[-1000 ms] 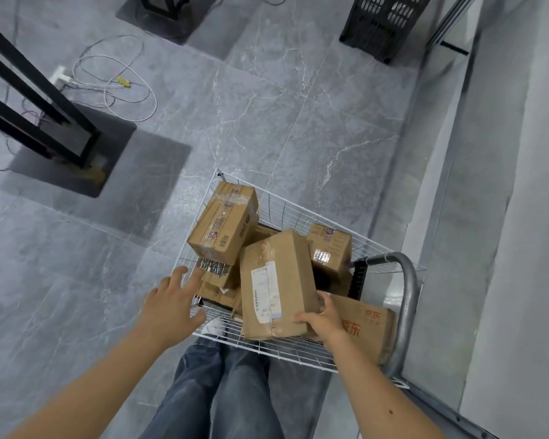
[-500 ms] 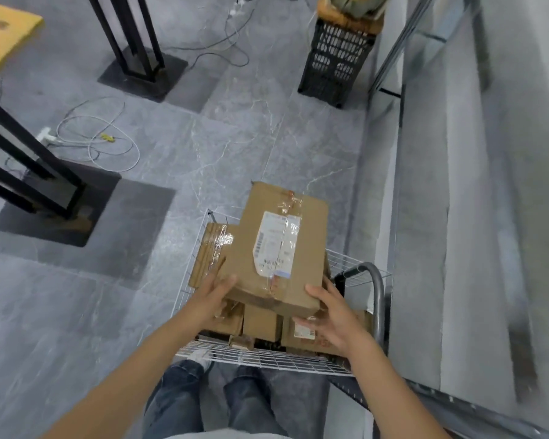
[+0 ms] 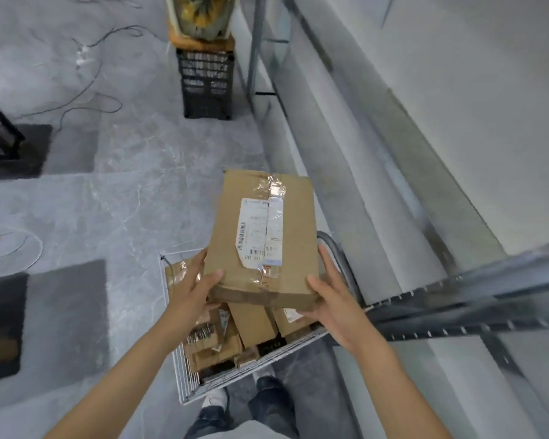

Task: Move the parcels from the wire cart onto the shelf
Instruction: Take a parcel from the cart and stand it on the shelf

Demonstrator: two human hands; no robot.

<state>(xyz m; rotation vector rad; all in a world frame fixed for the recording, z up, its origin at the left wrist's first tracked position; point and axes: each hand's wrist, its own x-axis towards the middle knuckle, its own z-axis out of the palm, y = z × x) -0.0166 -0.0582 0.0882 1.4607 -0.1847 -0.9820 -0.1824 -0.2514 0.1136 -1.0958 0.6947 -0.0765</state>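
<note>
A brown cardboard parcel with a white shipping label and clear tape hangs above the white wire cart. My left hand grips its near left corner and my right hand grips its near right corner. Several smaller cardboard parcels lie in the cart beneath it, partly hidden by the held one. The grey metal shelf stands to the right, its near beam level with my right hand.
A black plastic crate with a box on top stands on the floor ahead, beside the shelf's upright. Cables trail over the grey marble floor at left. Black frame bases sit at far left. The cart's grey handle curves behind the parcel.
Both hands closed on the large parcel and lifted it out of the cart. It now sits higher and further right, towards the shelf, and my view has swung right.
</note>
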